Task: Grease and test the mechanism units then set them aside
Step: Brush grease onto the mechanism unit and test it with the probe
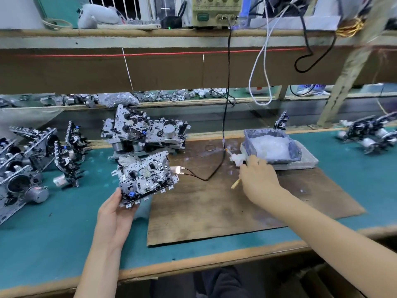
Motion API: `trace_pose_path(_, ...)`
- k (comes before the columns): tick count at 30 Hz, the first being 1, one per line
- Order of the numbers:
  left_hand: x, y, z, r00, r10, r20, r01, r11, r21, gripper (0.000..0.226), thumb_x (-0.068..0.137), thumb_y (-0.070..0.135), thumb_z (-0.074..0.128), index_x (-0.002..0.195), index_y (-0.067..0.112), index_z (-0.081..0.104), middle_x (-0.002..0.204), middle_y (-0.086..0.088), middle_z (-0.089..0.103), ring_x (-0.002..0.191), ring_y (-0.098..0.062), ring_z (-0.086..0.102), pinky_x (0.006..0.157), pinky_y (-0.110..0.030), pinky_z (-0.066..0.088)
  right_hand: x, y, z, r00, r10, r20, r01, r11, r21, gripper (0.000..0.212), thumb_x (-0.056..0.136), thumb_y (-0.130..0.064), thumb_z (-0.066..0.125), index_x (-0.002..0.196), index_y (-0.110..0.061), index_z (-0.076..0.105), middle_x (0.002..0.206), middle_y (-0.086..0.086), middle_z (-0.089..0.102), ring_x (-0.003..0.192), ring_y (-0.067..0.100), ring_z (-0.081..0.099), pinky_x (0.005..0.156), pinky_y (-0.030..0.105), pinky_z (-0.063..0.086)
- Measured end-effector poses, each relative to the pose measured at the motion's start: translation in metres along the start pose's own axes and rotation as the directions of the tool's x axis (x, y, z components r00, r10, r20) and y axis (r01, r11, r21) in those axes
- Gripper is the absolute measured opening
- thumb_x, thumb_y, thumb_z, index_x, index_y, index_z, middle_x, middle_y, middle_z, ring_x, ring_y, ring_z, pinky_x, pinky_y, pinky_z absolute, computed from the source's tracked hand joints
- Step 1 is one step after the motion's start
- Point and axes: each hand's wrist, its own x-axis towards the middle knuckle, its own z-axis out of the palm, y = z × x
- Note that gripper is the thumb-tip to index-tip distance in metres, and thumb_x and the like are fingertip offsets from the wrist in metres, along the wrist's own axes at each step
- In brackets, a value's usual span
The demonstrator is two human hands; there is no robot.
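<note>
My left hand [117,214] grips the near edge of a metal mechanism unit [146,176], holding it tilted just above the green bench. My right hand [256,178] holds a small brush [236,161]; its grease-laden white tip points toward the grease tray [295,150] and its wooden end sticks out below my fingers. The grey tray holds white grease [269,146]. Two copper test contacts [179,169] on a black cable lie against the unit's right side.
A pile of mechanism units [146,129] stands behind the held one. More units [28,155] crowd the left of the bench, others [371,133] sit far right. A brown wooden board [225,207] covers the bench centre. A test instrument [216,11] sits on the shelf above.
</note>
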Motion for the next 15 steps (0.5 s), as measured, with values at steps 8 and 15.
trace_pose_path(8,-0.001,-0.008,0.016,1.000,-0.031,-0.002,0.031,0.998,-0.054,0.056,0.101,0.019,0.034,0.066,0.019,0.078,0.082,0.004,0.073,0.074,-0.006,0.069,0.066,-0.020,0.056,-0.002,0.001,0.011,0.986,-0.010,0.165,0.013,1.000,-0.020,0.030,0.092,-0.007,0.048,0.122,-0.007,0.052,0.136,0.019,0.031,0.118,0.034,0.040,0.093,0.037,0.037)
trace_pose_path(15,-0.001,-0.012,0.024,0.998,-0.054,-0.032,0.052,0.995,-0.080,0.052,0.100,0.022,0.036,0.070,0.020,0.079,0.085,0.004,0.074,0.076,-0.008,0.069,0.069,-0.023,0.055,-0.009,-0.013,-0.009,0.930,-0.220,-0.295,0.363,0.689,0.627,0.024,0.090,-0.012,0.048,0.099,-0.006,0.069,0.096,0.007,0.066,0.092,0.020,0.057,0.081,0.032,0.043)
